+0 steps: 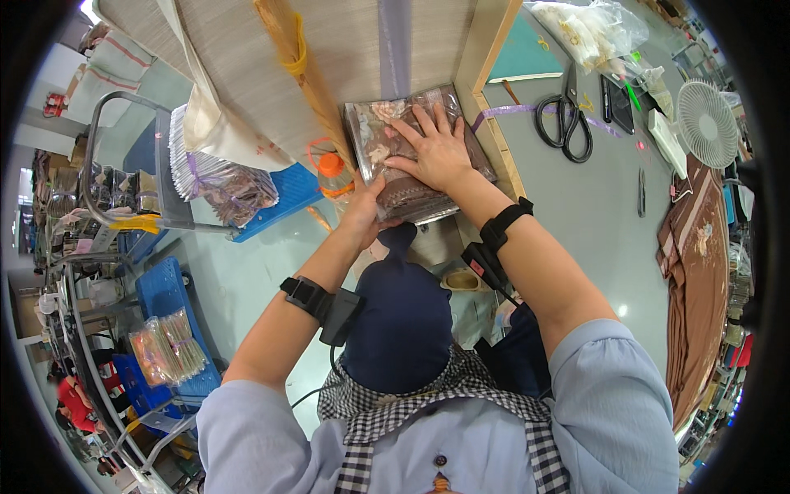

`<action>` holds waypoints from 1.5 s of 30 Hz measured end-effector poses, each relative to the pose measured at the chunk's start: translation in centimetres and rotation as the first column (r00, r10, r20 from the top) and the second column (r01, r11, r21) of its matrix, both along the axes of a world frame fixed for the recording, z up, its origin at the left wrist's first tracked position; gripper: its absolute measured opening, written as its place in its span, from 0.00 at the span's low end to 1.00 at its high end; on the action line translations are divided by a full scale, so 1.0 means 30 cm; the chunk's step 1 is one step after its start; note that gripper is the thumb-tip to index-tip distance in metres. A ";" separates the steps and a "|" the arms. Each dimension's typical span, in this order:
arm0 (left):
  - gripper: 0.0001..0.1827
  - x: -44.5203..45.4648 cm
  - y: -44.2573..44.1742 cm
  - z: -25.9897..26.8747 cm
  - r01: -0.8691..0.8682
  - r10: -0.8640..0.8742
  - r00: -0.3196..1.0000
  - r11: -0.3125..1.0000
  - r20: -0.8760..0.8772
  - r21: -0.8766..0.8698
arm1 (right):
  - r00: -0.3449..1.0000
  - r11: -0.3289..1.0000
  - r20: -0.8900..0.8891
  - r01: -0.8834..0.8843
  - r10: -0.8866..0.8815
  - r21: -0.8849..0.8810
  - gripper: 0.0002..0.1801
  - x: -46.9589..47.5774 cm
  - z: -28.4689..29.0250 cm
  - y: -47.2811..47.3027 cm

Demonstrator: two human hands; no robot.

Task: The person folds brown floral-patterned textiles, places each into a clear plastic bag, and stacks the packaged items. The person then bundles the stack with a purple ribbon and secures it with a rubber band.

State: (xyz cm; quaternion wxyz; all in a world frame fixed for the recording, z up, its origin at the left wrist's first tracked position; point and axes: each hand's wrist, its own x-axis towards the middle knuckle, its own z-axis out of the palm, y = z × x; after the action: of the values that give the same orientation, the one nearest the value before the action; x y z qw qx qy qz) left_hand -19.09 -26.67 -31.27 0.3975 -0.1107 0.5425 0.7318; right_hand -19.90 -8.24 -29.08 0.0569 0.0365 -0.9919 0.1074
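A stack of brown floral fabric packs in clear plastic (395, 192) rests before me, beside a wooden-edged panel. My right hand (435, 151) lies flat on top of it with fingers spread. At the stack's left front corner, my left hand (364, 207) grips the edge, its thumb on the side and its other fingers partly hidden. A purple ribbon (395, 49) runs up the pale board behind the stack, and a narrower purple ribbon (509, 110) crosses the wooden edge on the right.
Black-handled scissors (565, 117), a white fan (708, 120) and brown fabric (697, 278) lie or stand on the grey table at right. An orange-capped bottle (332, 170) is left of the stack. Farther left are a trolley (163, 167) and a blue platform (170, 284) bearing plastic-wrapped bundles.
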 end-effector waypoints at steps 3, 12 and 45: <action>0.29 0.006 0.013 0.003 -0.039 0.039 0.999 0.997 -0.005 -0.070 | 1.000 1.000 -0.017 0.014 -0.013 0.027 0.41 -0.001 -0.020 -0.005; 0.50 0.033 -0.024 0.178 0.084 -0.102 0.993 0.963 -0.060 -0.256 | 0.952 0.891 0.300 0.085 0.060 -0.447 0.41 -0.072 0.196 0.108; 0.25 0.033 0.158 0.603 0.081 0.082 0.887 0.941 -0.455 0.328 | 0.982 0.711 -0.133 -0.190 0.135 -0.677 0.21 0.366 0.293 0.291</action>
State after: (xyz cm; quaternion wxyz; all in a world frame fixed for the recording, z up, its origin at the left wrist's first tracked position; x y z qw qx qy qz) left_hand -18.11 -21.92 -13.17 0.2697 0.1365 0.4878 0.8189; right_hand -8.92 0.48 -20.30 0.0930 0.1039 -0.8718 0.4696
